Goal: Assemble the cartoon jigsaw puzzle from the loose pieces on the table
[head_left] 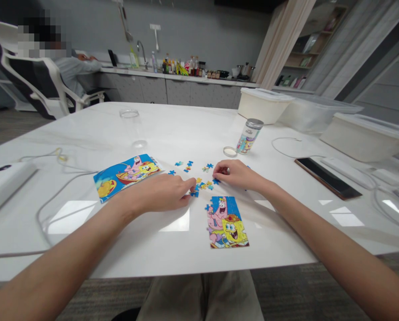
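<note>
A partly assembled cartoon jigsaw puzzle [226,223] lies on the white table [173,129] in front of me. Several loose blue and yellow puzzle pieces [189,166] are scattered just beyond it. My left hand [168,192] rests palm down, its fingertips pinched at a small blue piece [194,193] by the pile. My right hand [234,174] is curled over the pieces on the right, fingers pressed on a blue piece [216,181]. A printed reference picture [128,174] lies to the left.
A puzzle tin [249,136] and its round lid [230,151] stand behind the pieces. A clear glass [132,127], a phone [327,177], cables, a white device [4,178] and plastic tubs [262,104] sit around the table. A person sits in a chair [35,84] at back left.
</note>
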`<state>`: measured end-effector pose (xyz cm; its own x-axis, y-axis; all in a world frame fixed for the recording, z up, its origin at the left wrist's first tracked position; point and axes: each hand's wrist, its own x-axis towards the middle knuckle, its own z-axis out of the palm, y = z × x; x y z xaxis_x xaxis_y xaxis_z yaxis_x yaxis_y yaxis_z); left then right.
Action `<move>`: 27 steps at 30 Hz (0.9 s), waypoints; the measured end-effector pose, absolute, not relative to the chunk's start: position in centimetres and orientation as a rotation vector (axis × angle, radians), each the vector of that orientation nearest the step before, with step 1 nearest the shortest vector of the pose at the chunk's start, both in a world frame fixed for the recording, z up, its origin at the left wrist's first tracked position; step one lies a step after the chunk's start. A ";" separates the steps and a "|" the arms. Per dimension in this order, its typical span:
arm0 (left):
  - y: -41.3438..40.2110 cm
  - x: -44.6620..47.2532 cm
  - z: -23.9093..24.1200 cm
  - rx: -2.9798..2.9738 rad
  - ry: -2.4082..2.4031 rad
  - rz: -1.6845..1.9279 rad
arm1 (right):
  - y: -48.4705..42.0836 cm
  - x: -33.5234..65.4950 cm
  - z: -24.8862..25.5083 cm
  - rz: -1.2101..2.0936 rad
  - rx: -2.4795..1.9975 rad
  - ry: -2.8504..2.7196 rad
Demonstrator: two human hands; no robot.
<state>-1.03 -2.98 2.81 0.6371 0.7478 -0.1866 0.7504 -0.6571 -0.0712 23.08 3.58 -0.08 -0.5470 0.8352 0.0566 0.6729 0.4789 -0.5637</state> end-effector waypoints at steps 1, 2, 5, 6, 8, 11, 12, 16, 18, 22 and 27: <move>-3.0 -1.0 2.8 2.832 1.297 -0.316 | 3.6 23.1 -0.1 0.703 -1.272 -2.409; -3.0 -1.0 2.8 2.833 1.296 -0.317 | 3.6 23.1 -0.1 0.704 -1.269 -2.410; -2.9 -1.0 2.9 2.833 1.290 -0.315 | 3.5 23.1 -0.1 0.716 -1.268 -2.407; -2.9 -1.0 2.9 2.832 1.289 -0.317 | 3.5 23.1 -0.1 0.721 -1.272 -2.406; -2.9 -1.0 2.9 2.828 1.295 -0.324 | 3.4 23.1 0.1 0.730 -1.284 -2.400; -2.9 -1.0 2.9 2.831 1.305 -0.329 | 3.3 23.0 0.3 0.744 -1.293 -2.395; -2.9 -1.0 2.8 2.835 1.305 -0.327 | 3.3 23.0 0.3 0.746 -1.295 -2.395; -3.0 -1.0 2.8 2.862 1.293 -0.324 | 3.4 23.0 0.2 0.746 -1.291 -2.397; -3.0 -1.0 2.8 2.869 1.295 -0.325 | 3.4 23.0 0.2 0.752 -1.285 -2.398; -3.0 -1.0 2.9 2.855 1.305 -0.342 | 3.4 23.0 0.2 0.753 -1.282 -2.399; -2.9 -1.1 2.8 2.851 1.304 -0.342 | 3.4 23.1 0.2 0.734 -1.291 -2.407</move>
